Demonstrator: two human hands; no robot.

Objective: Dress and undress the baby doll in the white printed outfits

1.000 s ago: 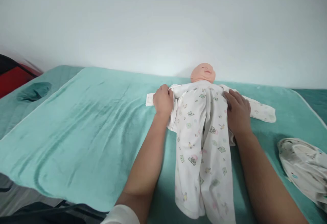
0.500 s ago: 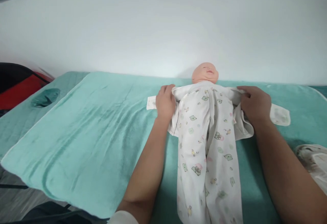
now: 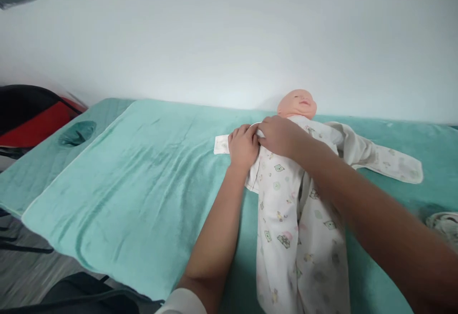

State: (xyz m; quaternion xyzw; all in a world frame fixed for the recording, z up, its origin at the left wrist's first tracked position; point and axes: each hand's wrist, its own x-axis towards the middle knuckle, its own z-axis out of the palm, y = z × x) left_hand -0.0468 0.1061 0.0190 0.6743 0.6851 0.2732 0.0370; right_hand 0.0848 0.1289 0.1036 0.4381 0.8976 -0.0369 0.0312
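Observation:
A baby doll (image 3: 297,104) lies on its back on a teal towel (image 3: 136,171), dressed in a white printed romper (image 3: 289,209). My left hand (image 3: 242,147) rests with curled fingers on the romper's left shoulder, next to the left sleeve (image 3: 222,144). My right hand (image 3: 279,135) has crossed over the doll's chest and pinches the romper fabric at that same shoulder, touching my left hand. The romper's right sleeve (image 3: 390,163) lies spread out on the towel.
A second patterned cloth (image 3: 445,223) lies at the right edge. A dark green face hole (image 3: 77,132) shows in the padded table at the left. A red and black chair (image 3: 32,118) stands beyond the left end. A white wall runs behind.
My right hand left the romper's right sleeve and moved left across the doll's chest to meet my left hand. The left hand stayed at the shoulder. The view shifted slightly left.

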